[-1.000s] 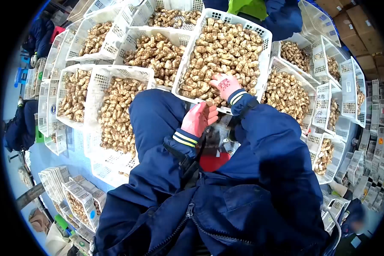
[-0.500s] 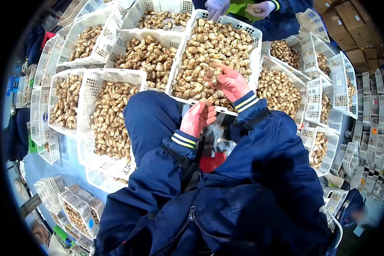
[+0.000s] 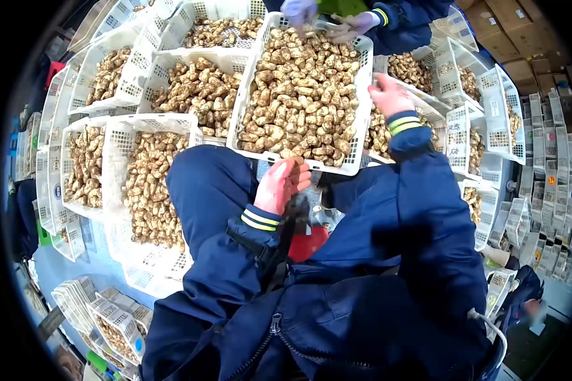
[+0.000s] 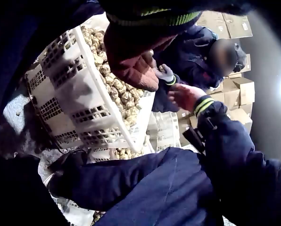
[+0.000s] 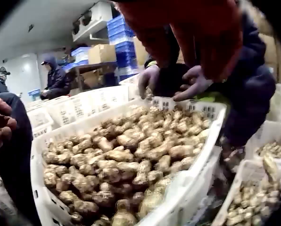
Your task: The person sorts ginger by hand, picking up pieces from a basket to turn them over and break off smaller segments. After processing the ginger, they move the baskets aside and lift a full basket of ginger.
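A white perforated crate (image 3: 363,105) full of knobbly brown-and-cream pieces (image 3: 299,95), like mushrooms or tubers, stands before my knees. My right hand (image 3: 391,96) is out past its right rim, over a neighbouring crate of similar pieces (image 3: 378,134). In the right wrist view its fingers hang spread and loose. Below them, an elongated pale piece (image 5: 270,167) shows over that side crate, apart from the hand. Palm up, my left hand (image 3: 281,184) stays by the near rim, fingers loosely bent, with no piece visible in the palm.
Across the main crate another person's gloved hands (image 3: 297,9) work over the far end. More filled crates (image 3: 149,120) crowd the left side, and others (image 3: 480,143) the right. Cardboard boxes (image 3: 499,28) are stacked at the far right.
My right hand first reached into the main crate, lifted a piece, then moved right past the rim and let it go. The other person's hands came into view. My left hand kept its pose.
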`<action>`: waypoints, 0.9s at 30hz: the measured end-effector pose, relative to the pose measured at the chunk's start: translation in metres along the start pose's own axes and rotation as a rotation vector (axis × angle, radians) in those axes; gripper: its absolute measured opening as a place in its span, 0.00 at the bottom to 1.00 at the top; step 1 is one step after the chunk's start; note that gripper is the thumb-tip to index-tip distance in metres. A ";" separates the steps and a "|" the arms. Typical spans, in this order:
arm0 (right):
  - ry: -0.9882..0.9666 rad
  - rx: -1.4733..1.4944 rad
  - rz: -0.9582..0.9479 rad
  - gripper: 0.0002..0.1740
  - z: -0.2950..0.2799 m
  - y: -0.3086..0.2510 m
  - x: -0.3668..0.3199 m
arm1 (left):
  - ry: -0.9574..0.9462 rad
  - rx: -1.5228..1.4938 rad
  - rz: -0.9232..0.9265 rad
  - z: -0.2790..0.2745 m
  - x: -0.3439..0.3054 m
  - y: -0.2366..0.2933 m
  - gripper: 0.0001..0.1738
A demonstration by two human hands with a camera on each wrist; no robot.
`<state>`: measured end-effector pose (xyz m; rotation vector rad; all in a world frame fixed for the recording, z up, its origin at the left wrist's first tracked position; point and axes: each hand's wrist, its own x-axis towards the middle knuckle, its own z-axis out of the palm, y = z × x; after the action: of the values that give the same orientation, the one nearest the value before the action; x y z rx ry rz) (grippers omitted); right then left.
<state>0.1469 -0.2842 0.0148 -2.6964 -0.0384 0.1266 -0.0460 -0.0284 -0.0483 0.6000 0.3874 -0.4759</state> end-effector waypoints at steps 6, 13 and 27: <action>-0.338 -0.552 0.090 0.29 0.083 -0.059 0.031 | 0.047 0.012 0.005 -0.002 -0.003 0.002 0.22; -0.243 1.119 0.197 0.20 0.073 -0.036 0.013 | 0.037 0.025 0.002 0.004 -0.003 0.001 0.21; -0.373 1.599 -0.085 0.22 -0.034 0.007 -0.028 | 0.018 0.057 0.005 0.009 -0.004 0.002 0.18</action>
<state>0.1224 -0.3062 0.0443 -1.0538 -0.1058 0.4115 -0.0462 -0.0313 -0.0393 0.6602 0.3904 -0.4785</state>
